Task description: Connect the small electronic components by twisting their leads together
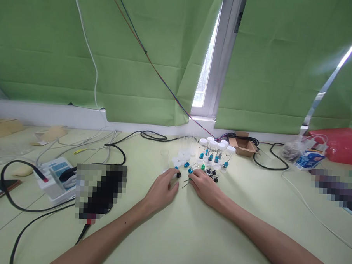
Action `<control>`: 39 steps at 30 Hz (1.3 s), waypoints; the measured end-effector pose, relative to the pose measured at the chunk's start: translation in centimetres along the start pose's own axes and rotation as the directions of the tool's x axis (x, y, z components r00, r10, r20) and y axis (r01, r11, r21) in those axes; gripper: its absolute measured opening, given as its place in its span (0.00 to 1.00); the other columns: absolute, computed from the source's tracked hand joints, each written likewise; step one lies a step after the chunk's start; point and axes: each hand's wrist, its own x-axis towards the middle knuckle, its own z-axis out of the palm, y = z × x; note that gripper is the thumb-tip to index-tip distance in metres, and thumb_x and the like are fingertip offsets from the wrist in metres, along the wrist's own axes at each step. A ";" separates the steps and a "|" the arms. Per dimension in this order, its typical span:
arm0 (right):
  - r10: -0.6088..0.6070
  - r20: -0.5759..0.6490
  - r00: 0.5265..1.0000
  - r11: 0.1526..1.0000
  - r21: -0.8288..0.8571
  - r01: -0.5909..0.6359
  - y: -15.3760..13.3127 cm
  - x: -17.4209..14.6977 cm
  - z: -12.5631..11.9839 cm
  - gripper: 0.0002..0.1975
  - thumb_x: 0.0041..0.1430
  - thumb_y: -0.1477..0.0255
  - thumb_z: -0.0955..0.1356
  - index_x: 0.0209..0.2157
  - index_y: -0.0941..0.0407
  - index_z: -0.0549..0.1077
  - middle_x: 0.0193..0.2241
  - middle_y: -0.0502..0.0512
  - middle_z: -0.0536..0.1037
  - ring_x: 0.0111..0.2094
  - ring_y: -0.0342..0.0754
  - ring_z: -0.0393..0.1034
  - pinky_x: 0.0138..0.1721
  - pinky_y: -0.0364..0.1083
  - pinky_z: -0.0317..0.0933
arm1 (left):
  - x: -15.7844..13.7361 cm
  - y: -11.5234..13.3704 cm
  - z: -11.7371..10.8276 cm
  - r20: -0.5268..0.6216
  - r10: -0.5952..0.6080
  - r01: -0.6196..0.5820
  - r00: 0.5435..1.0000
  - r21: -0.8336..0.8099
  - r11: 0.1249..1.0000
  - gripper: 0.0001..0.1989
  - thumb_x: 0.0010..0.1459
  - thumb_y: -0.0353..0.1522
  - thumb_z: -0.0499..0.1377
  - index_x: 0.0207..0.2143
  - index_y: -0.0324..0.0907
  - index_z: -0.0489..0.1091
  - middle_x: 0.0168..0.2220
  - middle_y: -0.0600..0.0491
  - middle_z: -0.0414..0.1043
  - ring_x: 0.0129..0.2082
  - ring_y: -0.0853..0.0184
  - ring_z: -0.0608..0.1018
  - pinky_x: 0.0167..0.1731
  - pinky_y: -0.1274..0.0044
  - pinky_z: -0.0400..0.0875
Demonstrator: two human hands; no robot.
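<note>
My left hand (160,186) rests on the table with its thumb apart from its curved fingers. A small black knob-like part (178,175) is at its fingertips. My right hand (204,185) bends its fingers closed over small pieces with thin metal rods (186,185); what they pinch is hidden. Around both hands lie blue pieces (186,164), a green piece (203,167), black pieces (214,176) and a white cap (177,164). Behind stand several clear vials with white caps (230,150), blue rodded pieces inside. Uncapped clear tubes (189,146) stand left of them.
An open cardboard box (245,146) stands at the back right, near black cables (270,167). At left are a white device (55,181) with black cables and a blurred dark object (103,193). A red bag (340,145) lies far right. Green blinds (151,80) hang behind.
</note>
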 end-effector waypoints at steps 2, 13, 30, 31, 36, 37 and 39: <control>0.002 -0.003 1.000 1.000 -0.006 -0.003 0.1 0.0 0.2 0.08 0.65 0.81 0.61 0.36 0.56 0.69 0.36 0.57 0.70 0.39 0.51 0.66 0.39 0.48 0.64 | 0.0 0.2 0.0 -0.009 0.002 -0.002 1.000 -0.014 1.000 0.15 0.59 0.34 0.52 0.49 0.46 0.68 0.38 0.52 0.73 0.20 0.70 0.68 0.26 0.75 0.67; 0.058 -0.148 0.987 0.967 0.255 -0.018 -1.0 -0.1 -0.1 0.08 0.65 0.79 0.61 0.41 0.56 0.69 0.38 0.58 0.71 0.40 0.50 0.67 0.42 0.48 0.64 | -0.3 1.0 0.2 0.037 0.014 -0.011 0.999 -0.082 0.997 0.10 0.61 0.35 0.51 0.43 0.44 0.67 0.40 0.52 0.71 0.21 0.72 0.66 0.26 0.76 0.64; 0.325 -0.139 0.936 0.648 0.754 -0.113 -3.9 -0.2 0.5 0.04 0.62 0.72 0.65 0.38 0.55 0.70 0.34 0.53 0.75 0.34 0.47 0.73 0.37 0.46 0.70 | -0.4 1.2 0.2 0.128 -0.021 0.038 0.992 -0.129 0.991 0.07 0.59 0.36 0.55 0.39 0.44 0.65 0.23 0.62 0.60 0.20 0.72 0.62 0.23 0.79 0.56; 0.327 -0.131 0.936 0.633 0.766 -0.114 -3.8 -0.2 0.5 0.04 0.62 0.71 0.65 0.38 0.55 0.70 0.34 0.53 0.75 0.34 0.46 0.73 0.37 0.46 0.70 | -0.4 1.2 0.2 0.126 -0.018 0.034 0.992 -0.125 0.992 0.07 0.60 0.37 0.55 0.39 0.44 0.65 0.22 0.62 0.60 0.20 0.72 0.62 0.23 0.79 0.55; 0.333 -0.104 0.937 0.568 0.816 -0.111 -3.8 -0.2 0.7 0.05 0.63 0.69 0.65 0.38 0.55 0.70 0.34 0.53 0.75 0.34 0.47 0.73 0.35 0.46 0.71 | -0.5 1.2 0.3 0.106 0.013 -0.001 0.994 -0.113 0.994 0.08 0.62 0.36 0.52 0.41 0.43 0.66 0.25 0.60 0.64 0.21 0.72 0.64 0.24 0.79 0.58; 0.329 -0.101 0.939 0.557 0.824 -0.106 -3.8 -0.2 0.7 0.05 0.64 0.69 0.65 0.39 0.55 0.69 0.34 0.53 0.75 0.34 0.46 0.73 0.34 0.46 0.71 | -0.5 1.2 0.3 0.103 0.018 -0.006 0.995 -0.114 0.993 0.09 0.63 0.36 0.52 0.42 0.43 0.66 0.25 0.59 0.65 0.21 0.72 0.65 0.24 0.79 0.59; 0.319 -0.104 0.942 0.549 0.830 -0.095 -3.7 -0.1 0.6 0.06 0.65 0.68 0.64 0.38 0.55 0.69 0.34 0.53 0.75 0.32 0.46 0.74 0.33 0.45 0.71 | -0.5 1.0 0.3 0.091 0.022 -0.011 0.996 -0.114 0.993 0.09 0.63 0.35 0.51 0.44 0.43 0.66 0.28 0.57 0.68 0.22 0.72 0.67 0.25 0.78 0.61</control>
